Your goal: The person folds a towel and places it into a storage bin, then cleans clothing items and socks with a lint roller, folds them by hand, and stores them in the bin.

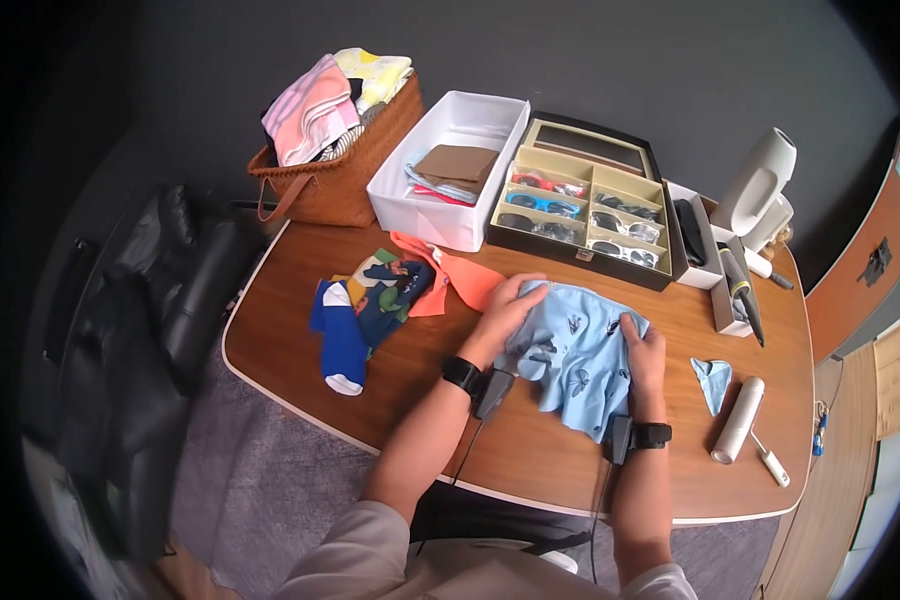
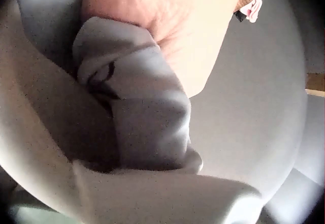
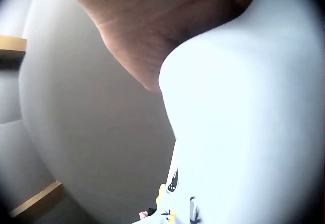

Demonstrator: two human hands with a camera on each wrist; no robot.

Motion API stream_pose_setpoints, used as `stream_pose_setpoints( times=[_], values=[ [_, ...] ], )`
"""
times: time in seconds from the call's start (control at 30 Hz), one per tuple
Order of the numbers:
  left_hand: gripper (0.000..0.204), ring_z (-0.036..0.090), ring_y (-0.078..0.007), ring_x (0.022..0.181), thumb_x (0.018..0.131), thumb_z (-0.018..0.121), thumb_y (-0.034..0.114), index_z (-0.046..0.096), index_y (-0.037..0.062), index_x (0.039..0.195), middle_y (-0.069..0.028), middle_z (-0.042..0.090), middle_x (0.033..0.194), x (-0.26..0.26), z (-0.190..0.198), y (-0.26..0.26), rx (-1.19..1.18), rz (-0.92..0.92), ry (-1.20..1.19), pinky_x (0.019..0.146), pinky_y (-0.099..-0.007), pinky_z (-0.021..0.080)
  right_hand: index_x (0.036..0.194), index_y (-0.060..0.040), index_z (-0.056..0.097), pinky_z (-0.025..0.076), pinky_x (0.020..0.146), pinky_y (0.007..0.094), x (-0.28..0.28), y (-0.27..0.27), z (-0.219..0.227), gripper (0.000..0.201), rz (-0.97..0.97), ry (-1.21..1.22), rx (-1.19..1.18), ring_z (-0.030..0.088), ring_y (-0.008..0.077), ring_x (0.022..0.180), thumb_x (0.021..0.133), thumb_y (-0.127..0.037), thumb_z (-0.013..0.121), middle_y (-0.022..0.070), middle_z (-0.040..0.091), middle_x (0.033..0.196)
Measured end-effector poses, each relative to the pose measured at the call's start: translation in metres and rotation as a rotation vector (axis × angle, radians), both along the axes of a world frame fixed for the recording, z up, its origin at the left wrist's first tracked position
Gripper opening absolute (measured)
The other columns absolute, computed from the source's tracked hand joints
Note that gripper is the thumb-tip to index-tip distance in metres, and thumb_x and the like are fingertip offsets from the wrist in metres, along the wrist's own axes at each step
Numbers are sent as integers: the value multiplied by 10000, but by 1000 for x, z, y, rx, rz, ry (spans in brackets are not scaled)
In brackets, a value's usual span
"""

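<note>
The person's left hand (image 1: 510, 312) grips one upper edge of a light-blue cloth with dark printed figures (image 1: 575, 355), and the right hand (image 1: 647, 352) pinches its other side, thumb on top. The cloth hangs loosely between them over the brown wooden table (image 1: 425, 400); whether its hem touches the wood, I can't tell. Just beside the left hand lies a coral-orange piece of fabric (image 1: 470, 282); near the right, a small pale-blue triangular cloth (image 1: 712, 380).

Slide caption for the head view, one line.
A person's left hand and right hand hold a light-blue printed cloth over a brown wood-topped table.
</note>
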State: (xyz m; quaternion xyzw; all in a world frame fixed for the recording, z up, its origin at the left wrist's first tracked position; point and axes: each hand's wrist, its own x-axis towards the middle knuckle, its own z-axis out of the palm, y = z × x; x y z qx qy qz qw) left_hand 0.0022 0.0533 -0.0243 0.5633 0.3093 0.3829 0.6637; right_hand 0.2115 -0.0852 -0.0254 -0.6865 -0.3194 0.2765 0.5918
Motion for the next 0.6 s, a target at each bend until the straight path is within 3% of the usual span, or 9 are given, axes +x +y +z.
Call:
stream_pose_setpoints(
  times=[0.07, 0.23, 0.5, 0.6],
  values=[
    [449, 535, -147, 1164, 918, 674, 283, 572, 18, 1266, -81, 597, 1225, 0, 3, 2, -65, 2, 49, 977, -275, 418, 1024, 57, 673, 486, 757, 267, 1, 0, -3, 322, 3, 1, 15, 598, 93, 826, 934, -252, 665, 61, 707, 937],
    [503, 548, -160, 1145, 886, 712, 217, 533, 29, 1317, -99, 563, 1244, 2, -1, -3, -10, -108, 117, 953, -283, 437, 1030, 65, 672, 490, 771, 273, 1, 1, -1, 335, 2, -61, -9, 614, 106, 840, 934, -255, 663, 83, 717, 941],
    [396, 553, -166, 1171, 871, 679, 88, 592, 13, 1251, -95, 599, 1268, -6, 6, -6, 3, -170, -107, 994, -297, 430, 1018, 66, 673, 489, 759, 268, -3, 4, 8, 342, 10, -149, -32, 605, 97, 821, 942, -267, 656, 70, 711, 924],
    [366, 565, -165, 1151, 881, 672, 87, 604, 5, 1231, -84, 627, 1213, -6, 3, -6, 39, -112, -110, 990, -297, 431, 1040, 31, 668, 483, 720, 234, 2, -6, 9, 262, 245, 138, -33, 590, 64, 802, 968, -218, 624, 25, 691, 957]
  ],
)
